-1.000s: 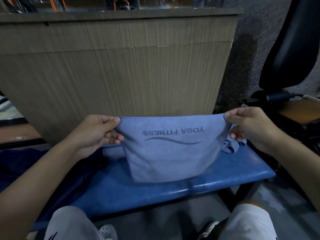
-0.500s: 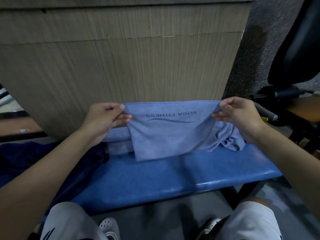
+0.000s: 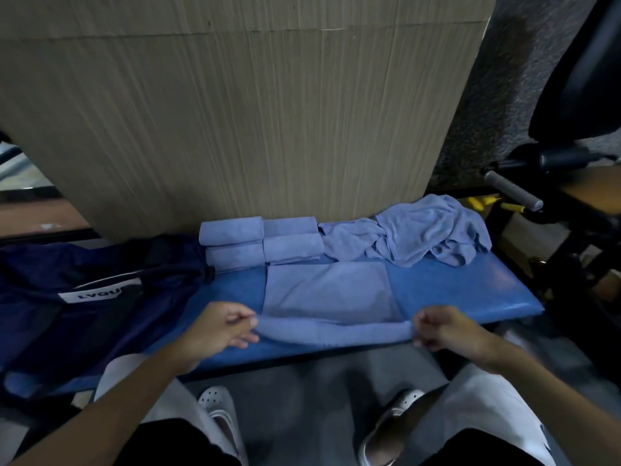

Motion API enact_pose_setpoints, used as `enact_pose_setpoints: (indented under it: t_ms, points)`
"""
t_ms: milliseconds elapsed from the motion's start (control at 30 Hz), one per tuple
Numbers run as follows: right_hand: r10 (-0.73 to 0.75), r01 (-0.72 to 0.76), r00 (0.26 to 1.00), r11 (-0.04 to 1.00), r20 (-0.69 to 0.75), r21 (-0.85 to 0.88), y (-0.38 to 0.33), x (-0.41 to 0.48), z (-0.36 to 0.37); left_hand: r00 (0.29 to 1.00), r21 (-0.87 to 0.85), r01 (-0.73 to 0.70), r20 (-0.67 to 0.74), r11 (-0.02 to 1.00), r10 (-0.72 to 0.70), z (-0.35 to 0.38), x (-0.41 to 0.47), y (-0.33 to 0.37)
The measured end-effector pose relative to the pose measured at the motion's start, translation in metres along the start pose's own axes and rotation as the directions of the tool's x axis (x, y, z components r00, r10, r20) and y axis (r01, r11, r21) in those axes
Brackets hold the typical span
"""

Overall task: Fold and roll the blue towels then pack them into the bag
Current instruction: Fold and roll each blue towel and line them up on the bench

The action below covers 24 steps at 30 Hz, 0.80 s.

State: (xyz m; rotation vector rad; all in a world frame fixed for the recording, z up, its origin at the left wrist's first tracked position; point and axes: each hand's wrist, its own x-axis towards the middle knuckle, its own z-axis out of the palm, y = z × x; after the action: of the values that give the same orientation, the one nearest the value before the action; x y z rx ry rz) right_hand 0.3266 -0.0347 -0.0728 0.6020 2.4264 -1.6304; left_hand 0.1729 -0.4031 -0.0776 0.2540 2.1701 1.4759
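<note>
Head view: rolled towels [image 3: 262,240] and crumpled pile [image 3: 420,233] sit behind flat towel [image 3: 326,290].

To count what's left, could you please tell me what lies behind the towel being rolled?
Behind the towel, four rolled towels sit by the wooden panel, beside a crumpled towel heap. How many towels the heap holds is hidden.

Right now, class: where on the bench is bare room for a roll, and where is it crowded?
Free: bench right of the flat towel, before the pile; a narrow strip between towel and bag. Crowded: the back, rolls and pile; near edge, left hand and right hand.
</note>
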Motion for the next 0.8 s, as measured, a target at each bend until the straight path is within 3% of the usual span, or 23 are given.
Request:
enact_pose_setpoints:
  t_ms: [300,467,600,800]
  points:
    - [0.058,-0.053,0.997,0.994,0.054,-0.096,0.005,-0.005,-0.007,0.988,0.089,0.093,0.112,0.992,-0.103,-0.002,0.000,-0.011]
    - [0.074,-0.072,0.997,0.996,-0.026,0.059,-0.023,0.007,-0.007,0.989,-0.135,0.106,0.114,0.985,-0.091,-0.002,0.012,0.018]
    - [0.023,0.014,0.989,0.970,-0.147,0.243,-0.071,0.033,-0.027,0.999,-0.286,0.001,0.040,0.958,0.011,-0.015,0.040,0.071]
    - [-0.136,0.197,0.951,0.959,-0.279,0.204,-0.169,0.076,-0.073,0.981,-0.257,-0.192,-0.070,0.947,0.180,-0.046,0.090,0.174]
